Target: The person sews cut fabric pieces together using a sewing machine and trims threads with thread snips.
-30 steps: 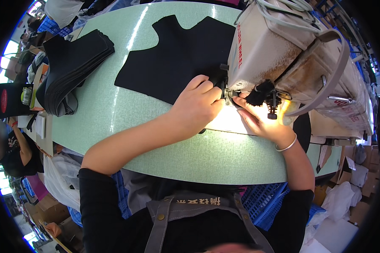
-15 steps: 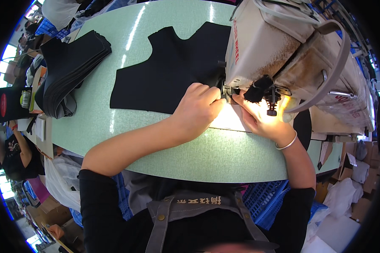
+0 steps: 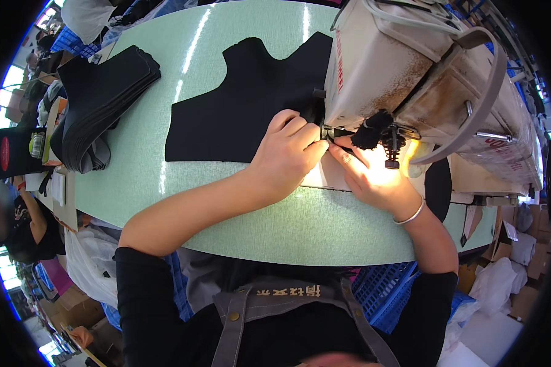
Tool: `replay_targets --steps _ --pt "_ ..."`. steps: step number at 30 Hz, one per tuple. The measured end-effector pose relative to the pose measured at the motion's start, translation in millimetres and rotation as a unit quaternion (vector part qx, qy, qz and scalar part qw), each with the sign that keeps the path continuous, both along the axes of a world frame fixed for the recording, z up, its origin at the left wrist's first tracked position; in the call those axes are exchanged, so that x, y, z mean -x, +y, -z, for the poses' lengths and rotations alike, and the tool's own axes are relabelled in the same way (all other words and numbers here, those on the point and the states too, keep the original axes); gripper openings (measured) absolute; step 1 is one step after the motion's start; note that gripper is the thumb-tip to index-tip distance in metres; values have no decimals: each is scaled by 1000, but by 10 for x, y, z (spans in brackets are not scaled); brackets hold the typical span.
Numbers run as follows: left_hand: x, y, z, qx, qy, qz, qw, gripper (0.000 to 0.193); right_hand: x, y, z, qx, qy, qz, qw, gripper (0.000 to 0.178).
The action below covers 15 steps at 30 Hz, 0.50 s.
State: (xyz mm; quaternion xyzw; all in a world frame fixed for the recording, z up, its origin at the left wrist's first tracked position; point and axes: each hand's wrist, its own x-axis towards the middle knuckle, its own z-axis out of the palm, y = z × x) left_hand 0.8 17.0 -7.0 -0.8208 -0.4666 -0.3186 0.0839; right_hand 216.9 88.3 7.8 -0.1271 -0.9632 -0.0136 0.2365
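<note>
A black fabric panel [image 3: 226, 116] with curved cut-outs lies flat on the green table, its right part running to the sewing machine [image 3: 364, 73]. My left hand [image 3: 288, 153] is closed on the panel's near edge, fingers curled, just left of the presser foot [image 3: 327, 131]. On the other side of the foot, my right hand [image 3: 376, 180] has its fingertips together at the fabric edge, close to the left hand's. Bright lamp light washes over part of it. The needle itself is hidden by the machine head and my fingers.
A folded stack of black fabric pieces [image 3: 98, 110] rests at the table's left. The green tabletop [image 3: 226, 226] curves along its near edge. Below right is a blue plastic crate [image 3: 386, 290]. Another person [image 3: 33, 220] is at the far left.
The fabric panel has shifted slightly right and turned a little. My right hand has moved a bit left and down, its fingertips now nearer my left hand. The left hand stays nearly in place.
</note>
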Motion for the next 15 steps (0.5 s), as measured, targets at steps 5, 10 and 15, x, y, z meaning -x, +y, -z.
replay_targets --steps 5,10,15 --pt "9 -17 -82 6 23 10 1000 9 -32 51 30 79 -22 10 997 37" --pt "198 17 -248 -13 57 0 998 5 -211 279 56 162 -42 97 981 30" --pt "273 15 -313 102 134 53 984 5 -321 422 180 82 -92 62 990 29"
